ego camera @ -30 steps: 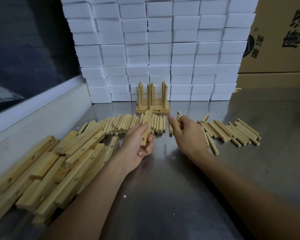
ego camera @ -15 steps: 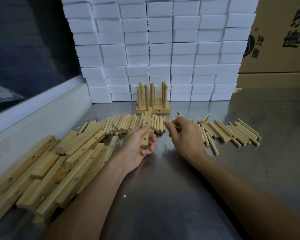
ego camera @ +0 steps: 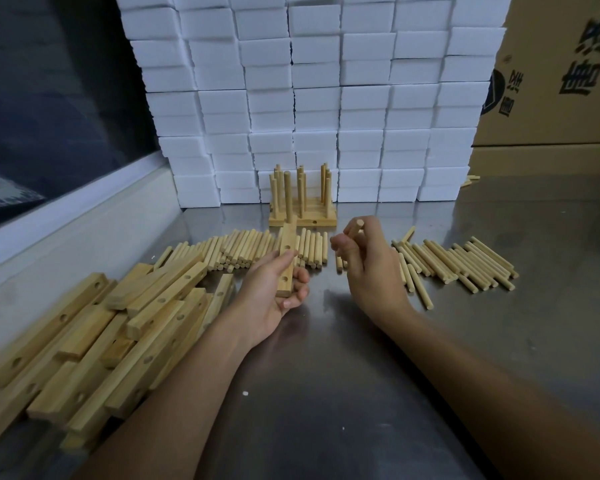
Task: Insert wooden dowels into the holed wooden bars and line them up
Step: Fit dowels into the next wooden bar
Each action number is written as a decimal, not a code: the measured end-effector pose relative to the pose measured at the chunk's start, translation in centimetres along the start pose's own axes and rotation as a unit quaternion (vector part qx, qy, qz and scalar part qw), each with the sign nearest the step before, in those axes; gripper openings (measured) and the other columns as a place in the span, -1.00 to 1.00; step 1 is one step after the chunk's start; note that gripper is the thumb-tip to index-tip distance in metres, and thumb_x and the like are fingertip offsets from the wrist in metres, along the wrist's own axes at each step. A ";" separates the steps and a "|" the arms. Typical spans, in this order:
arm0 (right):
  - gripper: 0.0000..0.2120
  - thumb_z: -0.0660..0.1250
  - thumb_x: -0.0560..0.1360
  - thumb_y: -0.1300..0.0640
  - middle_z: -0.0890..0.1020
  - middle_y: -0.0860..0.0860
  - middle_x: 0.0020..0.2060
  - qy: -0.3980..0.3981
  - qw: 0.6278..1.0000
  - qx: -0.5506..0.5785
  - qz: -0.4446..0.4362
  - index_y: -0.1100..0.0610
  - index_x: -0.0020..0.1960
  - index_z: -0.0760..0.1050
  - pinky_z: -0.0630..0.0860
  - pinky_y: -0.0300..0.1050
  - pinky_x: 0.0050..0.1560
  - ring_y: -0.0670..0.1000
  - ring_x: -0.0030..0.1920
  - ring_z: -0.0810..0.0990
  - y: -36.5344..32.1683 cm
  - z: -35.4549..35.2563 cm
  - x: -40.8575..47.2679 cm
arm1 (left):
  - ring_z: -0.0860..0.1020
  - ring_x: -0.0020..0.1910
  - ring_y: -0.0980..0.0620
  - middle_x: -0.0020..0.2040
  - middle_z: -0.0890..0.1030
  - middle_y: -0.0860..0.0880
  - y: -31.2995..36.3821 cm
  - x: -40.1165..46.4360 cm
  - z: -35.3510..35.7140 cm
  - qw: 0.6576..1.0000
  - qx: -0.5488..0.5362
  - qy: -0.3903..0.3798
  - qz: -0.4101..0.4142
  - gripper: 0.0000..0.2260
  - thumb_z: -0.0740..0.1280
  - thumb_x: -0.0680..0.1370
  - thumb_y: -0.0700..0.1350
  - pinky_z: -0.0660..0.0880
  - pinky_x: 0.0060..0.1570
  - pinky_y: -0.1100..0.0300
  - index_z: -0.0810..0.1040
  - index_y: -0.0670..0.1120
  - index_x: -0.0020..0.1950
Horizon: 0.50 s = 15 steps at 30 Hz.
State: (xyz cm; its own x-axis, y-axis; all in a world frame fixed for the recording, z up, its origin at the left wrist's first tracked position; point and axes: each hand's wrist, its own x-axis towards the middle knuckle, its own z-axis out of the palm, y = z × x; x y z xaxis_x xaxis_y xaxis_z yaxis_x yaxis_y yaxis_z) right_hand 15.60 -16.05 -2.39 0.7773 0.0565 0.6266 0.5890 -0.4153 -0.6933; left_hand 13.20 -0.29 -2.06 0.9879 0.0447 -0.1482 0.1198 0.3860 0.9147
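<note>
Left hand [ego camera: 271, 292] grips 1 holed wooden bar [ego camera: 287, 259] lengthwise, thumb on top, 1 dowel already standing upright at the bar's far end. Right hand [ego camera: 368, 263], just beside it, pinches a dowel [ego camera: 355, 227] tilted up. Loose dowels [ego camera: 257, 247] lie beyond the left hand, more dowels [ego camera: 465, 261] to the right of the right hand. Bar pile [ego camera: 94, 341] left of the left forearm. Finished bars with pegs [ego camera: 302, 202] stand beyond both hands, against white foam blocks [ego camera: 312, 98].
</note>
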 end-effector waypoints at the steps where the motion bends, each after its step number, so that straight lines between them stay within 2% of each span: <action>1: -0.90 0.22 0.66 0.10 0.63 0.11 -0.21 0.008 1.000 0.012 0.000 0.13 0.07 0.37 0.55 0.22 -0.19 0.16 -0.21 0.62 -0.1 0.1 0.1 | 0.44 -0.50 0.00 -0.31 0.51 -0.13 0.0 0.0 0.0 1.000 0.001 0.001 0.000 -0.84 0.20 0.67 -0.15 0.20 -0.61 0.30 0.46 -0.16 0.22; 4: -0.96 0.21 0.66 0.10 0.61 0.07 -0.23 0.044 0.998 0.034 -0.002 0.03 0.03 0.36 0.56 0.15 -0.18 0.14 -0.20 0.64 -0.3 0.6 0.3 | 0.44 -0.51 0.00 -0.31 0.51 -0.14 0.0 0.0 0.0 1.000 0.001 0.002 0.001 -0.84 0.20 0.67 -0.16 0.20 -0.61 0.30 0.46 -0.17 0.21; 8: -0.85 0.19 0.67 0.11 0.62 -0.04 -0.17 0.060 0.994 0.080 0.042 -0.12 -0.03 0.33 0.64 0.16 -0.09 -0.01 -0.16 0.66 -0.3 0.9 0.5 | 0.44 -0.53 0.00 -0.34 0.52 -0.14 0.1 0.0 0.0 1.000 -0.009 -0.014 0.000 -0.87 0.15 0.66 -0.21 0.20 -0.63 0.31 0.43 -0.18 0.17; 12: -0.84 0.26 0.65 0.12 0.66 -0.06 -0.21 0.060 0.986 0.134 0.073 -0.08 -0.07 0.38 0.67 0.07 -0.10 -0.02 -0.17 0.68 -0.4 0.8 0.6 | 0.45 -0.54 0.00 -0.37 0.52 -0.13 0.1 0.1 -0.1 1.000 -0.016 -0.023 -0.002 -0.86 0.12 0.66 -0.24 0.21 -0.64 0.31 0.44 -0.18 0.14; 15: -0.91 0.29 0.63 0.16 0.68 -0.02 -0.20 0.067 0.984 0.151 0.072 0.03 -0.04 0.43 0.68 0.00 -0.07 -0.01 -0.15 0.70 -0.5 0.7 0.6 | 0.45 -0.54 0.00 -0.37 0.53 -0.13 0.1 0.1 -0.1 1.000 -0.013 -0.025 -0.001 -0.87 0.12 0.66 -0.23 0.21 -0.64 0.30 0.43 -0.17 0.14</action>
State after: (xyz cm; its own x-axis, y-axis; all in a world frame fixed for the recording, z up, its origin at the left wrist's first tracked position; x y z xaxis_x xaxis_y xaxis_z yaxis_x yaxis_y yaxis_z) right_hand 15.95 -15.13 -1.87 0.8329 -0.1119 0.5419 0.5298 -0.1213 -0.8394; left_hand 13.29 -0.15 -2.07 0.9915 -0.0022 -0.1298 0.1193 0.4104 0.9041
